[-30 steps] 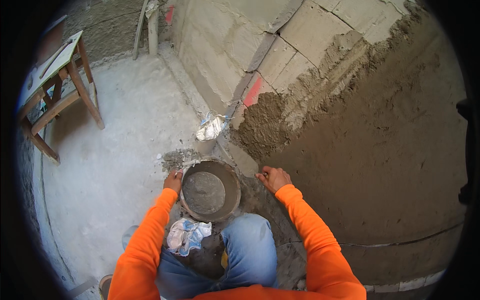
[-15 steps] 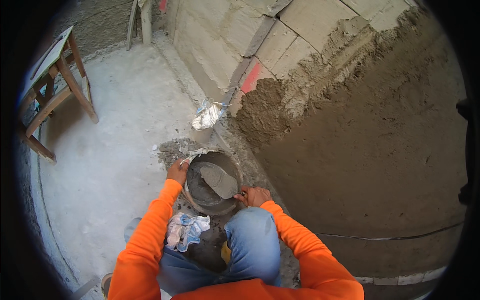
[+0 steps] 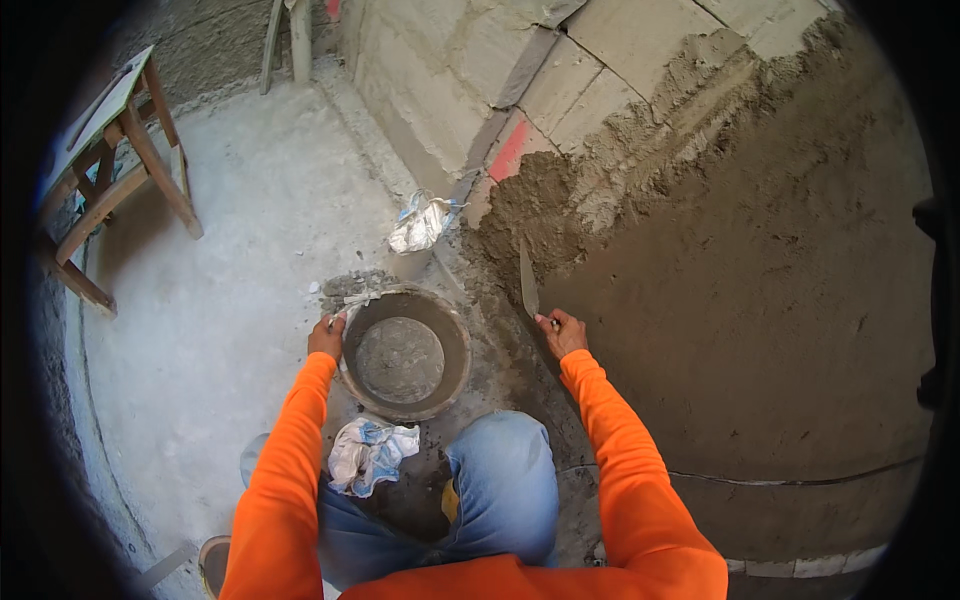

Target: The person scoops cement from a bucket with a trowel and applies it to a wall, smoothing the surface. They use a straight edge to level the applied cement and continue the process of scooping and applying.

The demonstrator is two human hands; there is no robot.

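My left hand (image 3: pixel 327 336) is closed on the left rim of a round bucket (image 3: pixel 457 372), whose inside shows only a thin grey coat of mortar. My right hand (image 3: pixel 562 332) grips the handle of a trowel (image 3: pixel 528 282). The trowel's blade points away from me, up against the lower edge of the wet mortar (image 3: pixel 530 215) on the wall to the right. Whether any mortar is still on the blade, I cannot tell.
A crumpled silvery bag (image 3: pixel 420 224) lies beyond the bucket, and another crumpled bag (image 3: pixel 370 456) lies by my knee. At the far left stands a wooden trestle (image 3: pixel 140 150). The brown plastered wall (image 3: pixel 740 330) rises on the right, with bare blocks (image 3: pixel 620 50) above.
The trowel has left the bucket with its load of mortar and moved right to the wall. My left hand has shifted slightly left and nearer with the bucket, which now looks nearly empty.
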